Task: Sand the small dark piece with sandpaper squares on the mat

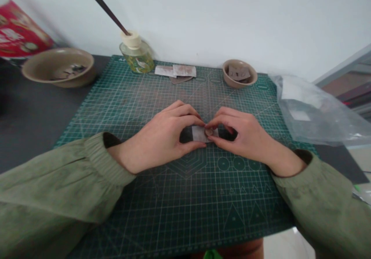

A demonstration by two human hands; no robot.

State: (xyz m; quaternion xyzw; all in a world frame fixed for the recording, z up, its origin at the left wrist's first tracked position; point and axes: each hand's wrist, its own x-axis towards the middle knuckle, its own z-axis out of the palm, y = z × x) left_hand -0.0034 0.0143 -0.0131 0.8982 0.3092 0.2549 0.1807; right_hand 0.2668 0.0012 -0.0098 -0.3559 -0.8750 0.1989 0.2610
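A small whitish paper piece [199,134] lies on the green cutting mat [179,189] between my hands. On its right part is a small round brownish piece [209,131]. My left hand [166,133] has its thumb at the paper's near edge and its fingertips at the far edge, closed round the paper. My right hand [246,133] pinches the round piece between thumb and fingers. Both hands' fingertips nearly meet above the paper.
Behind stand a glass bottle [137,56] with a dark stick, paper strips [184,70] and a small bowl [239,83] with brown pieces. A larger bowl [82,75] is at the left, a clear plastic bag [307,112] at the right.
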